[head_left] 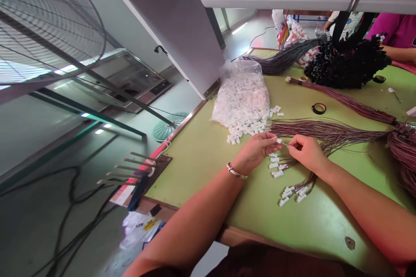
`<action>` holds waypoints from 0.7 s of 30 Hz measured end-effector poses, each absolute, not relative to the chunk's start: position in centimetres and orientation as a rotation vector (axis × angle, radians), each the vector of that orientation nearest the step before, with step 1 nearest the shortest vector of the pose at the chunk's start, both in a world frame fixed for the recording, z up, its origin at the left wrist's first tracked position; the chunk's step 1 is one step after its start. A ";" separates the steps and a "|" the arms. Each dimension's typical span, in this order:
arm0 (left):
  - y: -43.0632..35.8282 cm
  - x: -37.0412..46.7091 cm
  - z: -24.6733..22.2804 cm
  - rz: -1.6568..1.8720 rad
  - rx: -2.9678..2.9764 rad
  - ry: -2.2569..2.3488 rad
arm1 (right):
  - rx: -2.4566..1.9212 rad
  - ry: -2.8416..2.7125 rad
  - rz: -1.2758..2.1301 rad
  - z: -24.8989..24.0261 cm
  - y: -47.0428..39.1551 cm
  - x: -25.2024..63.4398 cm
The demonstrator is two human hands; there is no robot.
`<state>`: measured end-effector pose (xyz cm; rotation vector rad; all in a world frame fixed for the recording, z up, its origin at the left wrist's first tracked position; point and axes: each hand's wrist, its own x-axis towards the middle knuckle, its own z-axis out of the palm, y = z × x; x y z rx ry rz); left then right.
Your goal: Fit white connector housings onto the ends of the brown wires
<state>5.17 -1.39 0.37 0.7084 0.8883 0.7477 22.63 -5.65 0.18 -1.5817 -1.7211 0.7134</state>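
My left hand (256,151) pinches a small white connector (279,141) above the green table (188,156). Just right of it, my right hand (305,149) has its fingers closed on a thin wire (285,144) that runs to the connector. Behind my hands a bundle of brown wires (344,132) stretches to the right. Several wires ending in white connectors (287,194) lie in front of my hands. A clear plastic bag (242,91) full of white connectors stands beyond my left hand, with loose ones (238,132) spilled at its mouth.
Black tape (319,108) and a second brown wire bundle (344,100) lie farther back. Behind them are grey wires (282,58) with a black pile (347,62). A pegged board (156,177) sits at the left edge, near a large fan (48,21). Another person's arm (399,54) shows at upper right.
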 end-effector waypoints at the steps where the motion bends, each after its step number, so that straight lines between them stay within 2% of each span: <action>1: -1.4 5.1 0.3 0.744 0.712 0.872 | -1.579 -1.736 0.692 0.2 -5.7 22.6; 21: -2.0 4.6 0.0 0.773 0.872 0.884 | -1.504 -1.942 0.447 0.7 -6.0 22.6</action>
